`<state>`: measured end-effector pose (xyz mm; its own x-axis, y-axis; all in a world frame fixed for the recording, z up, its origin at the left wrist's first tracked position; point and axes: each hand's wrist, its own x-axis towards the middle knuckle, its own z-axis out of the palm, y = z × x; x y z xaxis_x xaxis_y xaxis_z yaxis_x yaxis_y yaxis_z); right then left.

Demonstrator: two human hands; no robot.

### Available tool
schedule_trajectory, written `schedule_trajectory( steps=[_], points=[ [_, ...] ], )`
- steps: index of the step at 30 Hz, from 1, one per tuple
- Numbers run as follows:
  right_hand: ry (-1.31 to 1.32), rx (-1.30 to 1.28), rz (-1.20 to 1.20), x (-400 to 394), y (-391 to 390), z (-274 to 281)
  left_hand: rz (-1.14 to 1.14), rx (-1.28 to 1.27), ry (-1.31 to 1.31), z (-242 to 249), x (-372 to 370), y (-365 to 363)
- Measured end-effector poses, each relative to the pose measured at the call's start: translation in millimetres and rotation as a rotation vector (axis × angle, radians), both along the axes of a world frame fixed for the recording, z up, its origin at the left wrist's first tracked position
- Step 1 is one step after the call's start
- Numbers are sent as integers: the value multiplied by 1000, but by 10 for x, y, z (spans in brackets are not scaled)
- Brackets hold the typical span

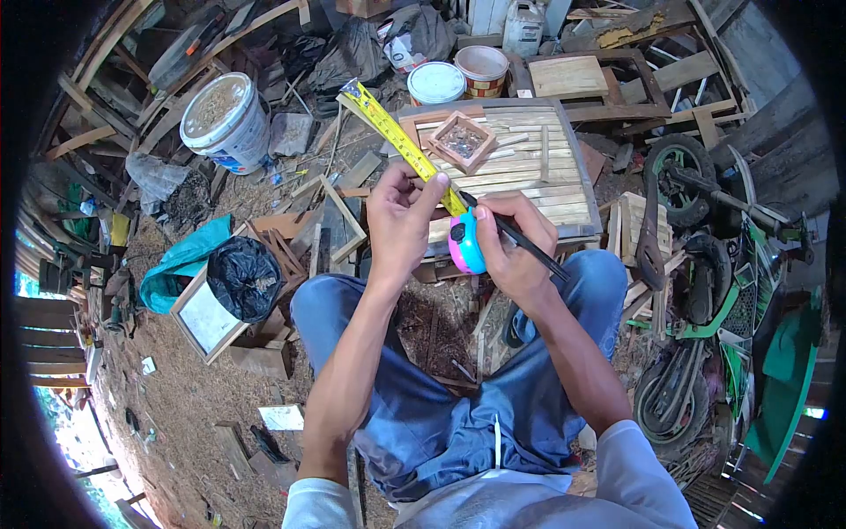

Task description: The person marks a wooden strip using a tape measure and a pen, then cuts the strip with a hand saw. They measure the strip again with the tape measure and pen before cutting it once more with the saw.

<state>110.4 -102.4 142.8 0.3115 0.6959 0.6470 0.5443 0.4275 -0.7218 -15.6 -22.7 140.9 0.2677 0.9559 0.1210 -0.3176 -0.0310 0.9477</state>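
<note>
left hand (pixel 398 220) pinches yellow tape blade (pixel 397 132) | right hand (pixel 511 242) grips tape measure (pixel 464 242) (plus pencil (pixel 520 238))

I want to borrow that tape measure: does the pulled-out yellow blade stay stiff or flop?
Probably stiff: the yellow blade runs straight and unsupported past the left hand. Farther out it may buckle. The tape measure case, pink and blue in the right hand, looks light and palm-sized.

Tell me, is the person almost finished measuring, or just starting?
Looks like midway. Done: the yellow tape is already pulled out of the pink and blue tape measure case. In hand: the left hand pinches the tape, while the right hand holds the case and a dark pencil. Left: the tape floats above the slatted wooden panel, and I can't see any pencil mark there.
</note>
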Motion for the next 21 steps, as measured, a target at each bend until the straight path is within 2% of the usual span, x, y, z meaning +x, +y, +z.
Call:
schedule_trajectory(
  steps=[21],
  points=[
    [12, -43, 15, -14, -18, 17, 0, -6, 9, -28, -7, 14]
  ],
)
